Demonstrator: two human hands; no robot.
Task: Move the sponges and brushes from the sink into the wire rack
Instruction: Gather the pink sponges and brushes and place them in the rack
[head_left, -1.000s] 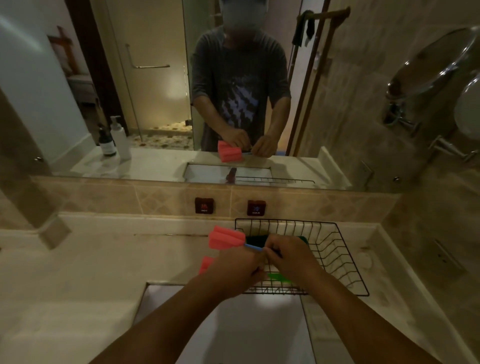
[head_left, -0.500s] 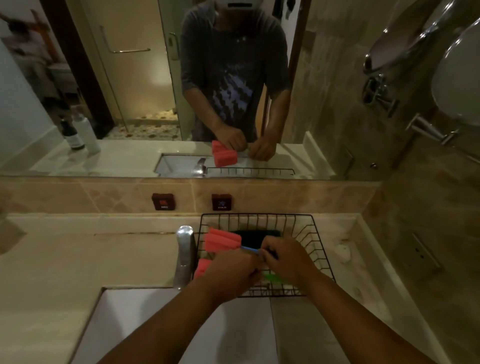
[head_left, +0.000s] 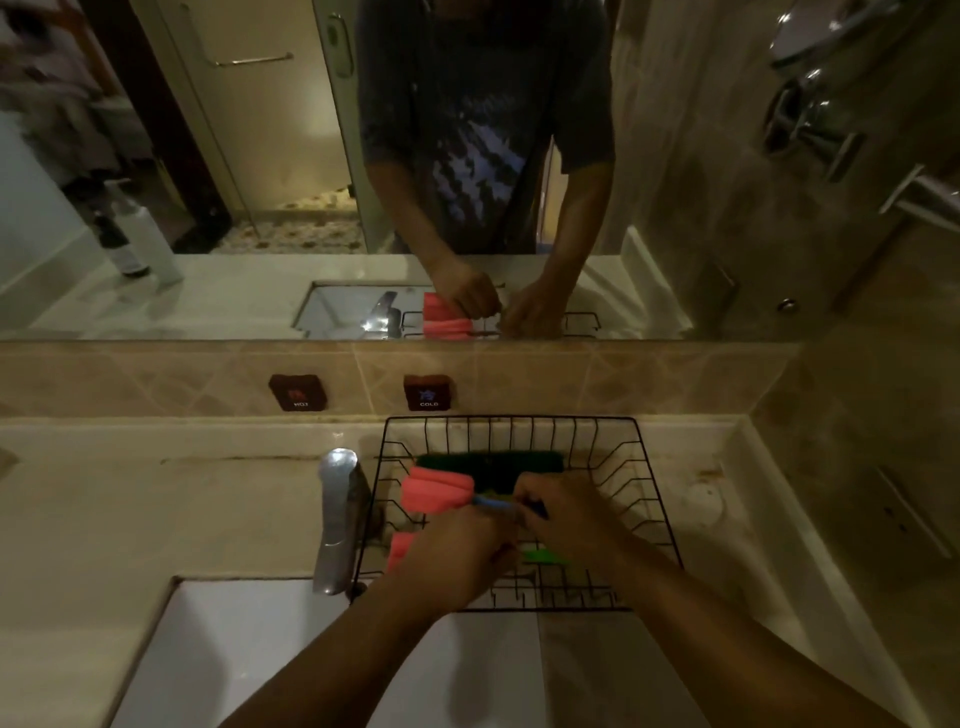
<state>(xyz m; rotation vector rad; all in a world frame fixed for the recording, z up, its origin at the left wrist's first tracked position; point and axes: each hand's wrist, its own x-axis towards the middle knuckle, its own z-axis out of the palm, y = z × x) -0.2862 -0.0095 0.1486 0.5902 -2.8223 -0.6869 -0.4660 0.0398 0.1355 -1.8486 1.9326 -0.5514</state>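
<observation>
wire rack: one, sitting on the counter right of the faucet | pink sponge brushes: two showing, upper pink sponge brush over the rack, lower pink sponge brush partly hidden | dark green scrubber: one, lying in rack | left hand and right hand: both reaching over the rack, curled, pinching the upper brush's blue handle

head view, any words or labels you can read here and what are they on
"HOT": on the dark left wall tag above the counter.
"COLD": on the dark right wall tag.
Bottles in the mirror: any labels too blurred to read.
Shirt print in the mirror: a pattern, no legible words.
</observation>
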